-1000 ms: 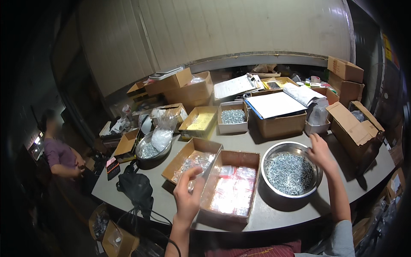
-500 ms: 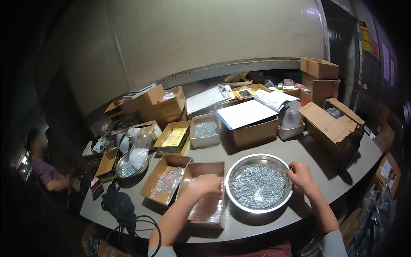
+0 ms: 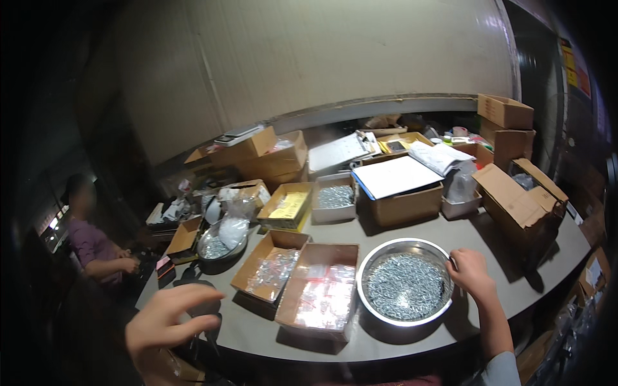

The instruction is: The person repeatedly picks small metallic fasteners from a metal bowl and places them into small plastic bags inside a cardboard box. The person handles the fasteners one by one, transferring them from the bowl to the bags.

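A round steel bowl [image 3: 362, 307] full of small silver screw-like metal pieces [image 3: 404, 286] stands on the table in front of me. At the bowl's right rim is my right hand [image 3: 473, 273], its fingers curled closed against the edge. Whatever lies between those fingertips is too small to make out. My left hand [image 3: 168, 331] hangs at the lower left over the table's near edge, thumb and fingers apart, holding nothing visible. Left of the bowl sits a cardboard box [image 3: 351, 328] of flat clear plastic bags [image 3: 325, 299]. Beside it, a second box [image 3: 244, 281] holds filled clear bags [image 3: 273, 273].
Behind stand a white box of metal pieces [image 3: 335, 195], a box with yellow paper [image 3: 285, 206], and a box topped by a white sheet [image 3: 399, 177]. A second metal bowl [image 3: 222, 255] holds a plastic bag. An open carton [image 3: 518, 206] stands right; a person [image 3: 93, 248] is far left.
My left hand has left the box of flat bags and swung left toward the table's near edge. The right hand stays at the bowl rim. The whole view has shifted right.
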